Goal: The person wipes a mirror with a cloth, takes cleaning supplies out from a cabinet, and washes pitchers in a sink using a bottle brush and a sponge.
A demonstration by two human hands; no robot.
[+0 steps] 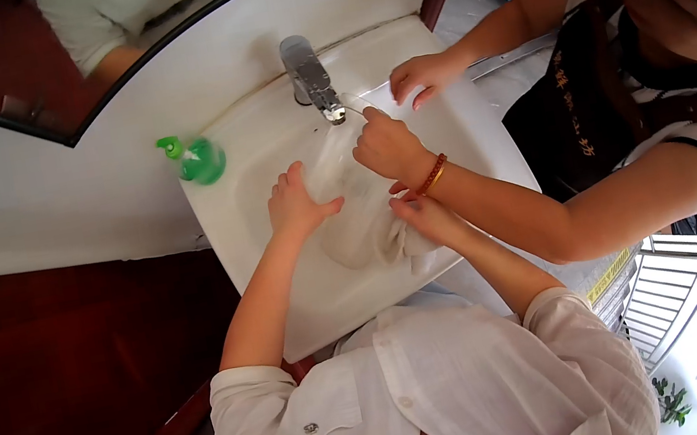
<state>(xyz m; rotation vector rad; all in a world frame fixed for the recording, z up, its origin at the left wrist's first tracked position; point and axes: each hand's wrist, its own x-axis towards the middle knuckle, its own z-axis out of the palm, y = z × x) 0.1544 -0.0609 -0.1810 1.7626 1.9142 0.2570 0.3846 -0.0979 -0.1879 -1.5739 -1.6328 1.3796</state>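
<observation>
Reaching into the white sink (292,320), the left hand (295,206) has its grip let go, fingers spread, near the running water (321,159) under the shiny tap (307,71). The right hand (431,217) is at the pale cloth (419,250) inside the sink; I cannot tell if its grip is closed. Another person's hand (390,147), with a red bracelet (433,174), is just beside the tap
</observation>
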